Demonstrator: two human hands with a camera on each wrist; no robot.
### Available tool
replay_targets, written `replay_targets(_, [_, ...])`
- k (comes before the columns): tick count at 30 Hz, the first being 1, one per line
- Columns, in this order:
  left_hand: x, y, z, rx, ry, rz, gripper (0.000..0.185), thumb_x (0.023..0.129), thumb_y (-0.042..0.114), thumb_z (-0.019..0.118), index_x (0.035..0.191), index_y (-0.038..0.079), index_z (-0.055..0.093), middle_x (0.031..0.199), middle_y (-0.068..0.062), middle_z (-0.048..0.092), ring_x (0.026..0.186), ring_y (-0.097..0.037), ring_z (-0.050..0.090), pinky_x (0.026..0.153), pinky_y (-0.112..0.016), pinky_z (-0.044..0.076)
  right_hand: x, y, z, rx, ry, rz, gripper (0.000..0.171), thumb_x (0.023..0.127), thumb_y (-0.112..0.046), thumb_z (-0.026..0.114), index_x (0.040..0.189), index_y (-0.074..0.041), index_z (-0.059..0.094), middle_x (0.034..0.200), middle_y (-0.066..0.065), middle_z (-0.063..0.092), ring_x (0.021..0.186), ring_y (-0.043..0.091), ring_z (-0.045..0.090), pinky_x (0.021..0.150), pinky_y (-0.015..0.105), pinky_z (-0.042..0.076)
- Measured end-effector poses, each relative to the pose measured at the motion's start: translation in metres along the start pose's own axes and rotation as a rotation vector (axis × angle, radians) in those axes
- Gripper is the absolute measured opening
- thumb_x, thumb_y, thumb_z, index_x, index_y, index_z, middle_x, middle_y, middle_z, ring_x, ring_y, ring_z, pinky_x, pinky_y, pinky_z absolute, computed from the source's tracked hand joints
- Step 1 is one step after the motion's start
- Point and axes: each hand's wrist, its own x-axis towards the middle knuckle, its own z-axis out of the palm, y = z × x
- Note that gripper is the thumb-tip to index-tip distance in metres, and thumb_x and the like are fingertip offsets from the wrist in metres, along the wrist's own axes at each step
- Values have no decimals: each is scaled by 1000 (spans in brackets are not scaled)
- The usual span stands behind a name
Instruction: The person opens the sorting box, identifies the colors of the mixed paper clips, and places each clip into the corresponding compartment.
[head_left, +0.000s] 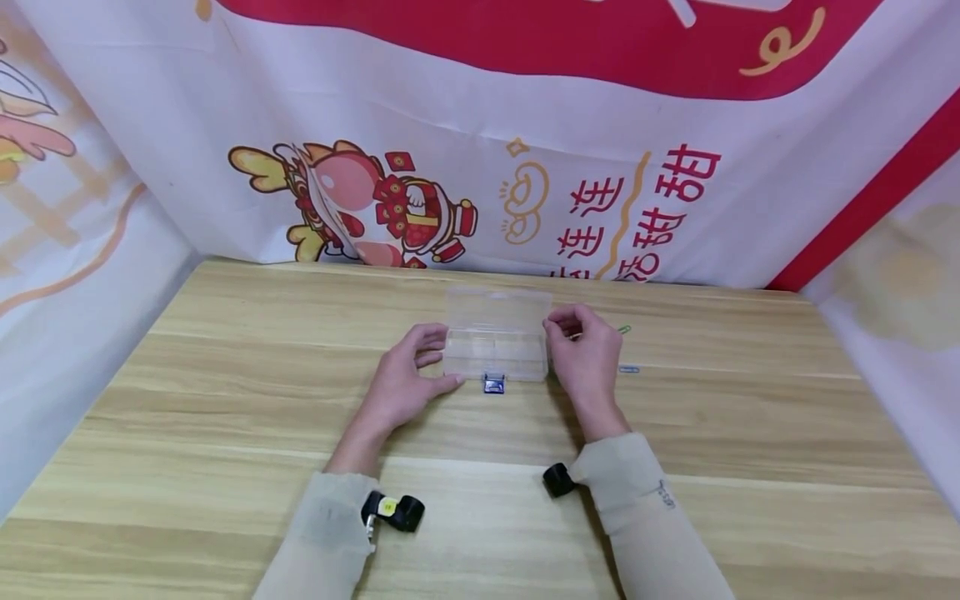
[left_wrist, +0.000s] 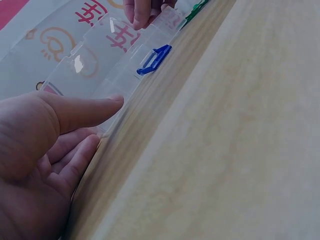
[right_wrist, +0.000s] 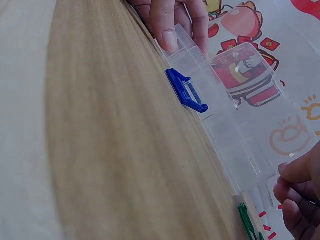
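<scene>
Clear plastic organizer box (head_left: 496,348) sits near the middle of a wooden table (head_left: 225,433), toward the far edge, with its see-through hinged lid (head_left: 498,310) standing open behind it. The box is a shallow rectangle with rounded corners, and thin transparent walls divide it into small compartments. A small blue plastic latch (head_left: 493,384) hangs from the middle of its front wall and lies on the tabletop.

The left hand (head_left: 405,382) rests at the box's left end, with the thumb stretched straight along the front corner and touching it, and the other fingers loosely curved against the side wall. It steadies the box rather than closing around it.

The right hand (head_left: 585,354) is at the box's right end, its fingers curled in close to the corner. Whether the fingertips pinch the wall or only touch it cannot be told.

Both forearms wear pale beige sleeves, each with a small black camera strapped at the wrist.

Just beyond the right hand a green paper clip (head_left: 624,330) lies on the table, and a small bluish one (head_left: 629,369) lies a little nearer the viewer.

The tabletop is smooth light wood with long horizontal grain. White cloth banners (head_left: 525,183), printed with red bands, red characters and a cartoon figure in red and gold, enclose the table behind and on both sides.
</scene>
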Motion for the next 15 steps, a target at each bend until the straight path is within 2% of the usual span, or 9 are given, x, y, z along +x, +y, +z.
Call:
replay_targets(8, [0,0,1,-1,1,4,75,89,7,88,154,13,53,155,-14,59,141,-34,62,122,-45,53,-1,3,0,18,-21,-9,6,97,-8,78,102,-9,82,102,10,81,93,26,74,84,40,64])
replay_targets(15, [0,0,1,3,3,4,74,89,7,88,154,14,53,155,-13,60,141,-34,62,122,-45,53,0,5,1,-2,-48,-10,10,97,-8,79,106,-10,84,107,9,82,94,25,74,84,38,64])
